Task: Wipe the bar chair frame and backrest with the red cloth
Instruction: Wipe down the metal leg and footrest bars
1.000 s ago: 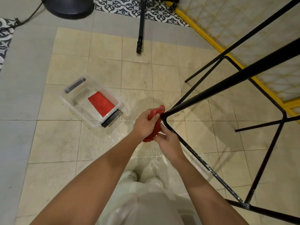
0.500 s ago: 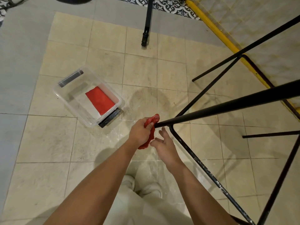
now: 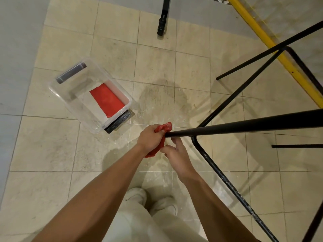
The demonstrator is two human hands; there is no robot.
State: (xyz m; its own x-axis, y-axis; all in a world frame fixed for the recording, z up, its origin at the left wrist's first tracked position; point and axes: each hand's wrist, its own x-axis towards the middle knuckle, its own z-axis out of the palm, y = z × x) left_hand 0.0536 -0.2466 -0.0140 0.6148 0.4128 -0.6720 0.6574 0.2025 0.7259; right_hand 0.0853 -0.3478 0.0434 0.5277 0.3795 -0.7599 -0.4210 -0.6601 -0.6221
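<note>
Red cloth [image 3: 163,127] bunched in left grip [image 3: 150,137] against chair frame [image 3: 244,125].

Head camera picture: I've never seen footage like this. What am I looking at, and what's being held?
There is no machine here. A person wears a camera on the head, and it looks down past their shoes. The left hand grips a bunched red cloth against the end of a black bar of the chair frame. The right hand is just beside it with its fingers curled. I cannot tell whether it holds the cloth. On the tiled floor lies a clear box with a second red cloth inside.
</note>
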